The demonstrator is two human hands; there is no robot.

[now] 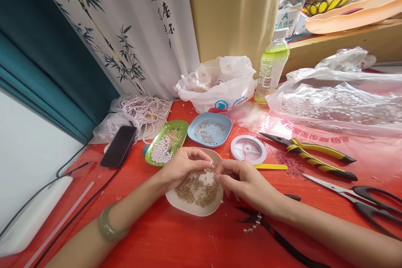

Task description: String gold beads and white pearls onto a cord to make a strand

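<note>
My left hand (184, 166) is above the cream plate (194, 209), thumb and fingers pinched together. Facing it, my right hand (243, 179) pinches too, and the fingertips of both hands nearly meet. Whatever they grip is too small to make out; tiny beads seem to show by the fingertips. Small gold beads (188, 190) lie spread over the plate below. Behind the left hand, a green dish (149, 157) holds white pearl beads (161, 150) and small gold pieces. Small metal pins (207, 132) lie in a blue dish (228, 127).
Right of the dishes are a white spool (248, 150), yellow-handled pliers (314, 155) and scissors (354, 199). Dark pliers (276, 238) with a short bead strand (253, 226) lie under my right forearm. A phone (118, 146), bead strands (144, 111), plastic bags (220, 83) and a bottle (271, 71) stand around.
</note>
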